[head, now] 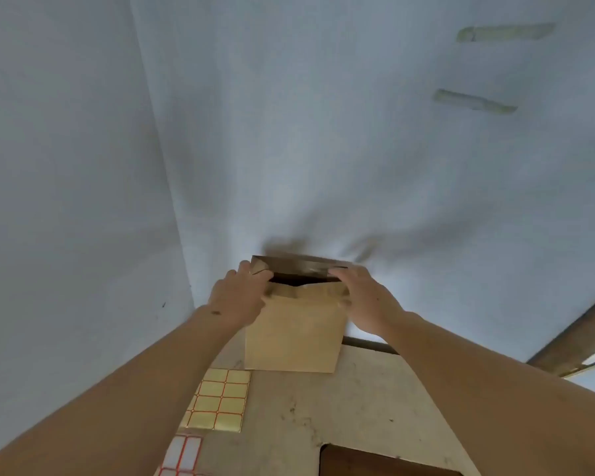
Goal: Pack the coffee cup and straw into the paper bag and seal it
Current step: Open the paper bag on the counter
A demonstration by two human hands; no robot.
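Note:
A brown paper bag stands upright on the table, close to the white wall. Its mouth gapes as a dark slit, with the top flap bent toward the wall. My left hand grips the bag's top left corner. My right hand pinches the top right corner. Neither the coffee cup nor the straw can be seen; the inside of the bag is dark.
A sheet of yellow stickers with red borders lies on the table to the left of the bag. A white sticker sheet is nearer me. A dark cut-out sits at the table's near edge. White cloth hangs behind.

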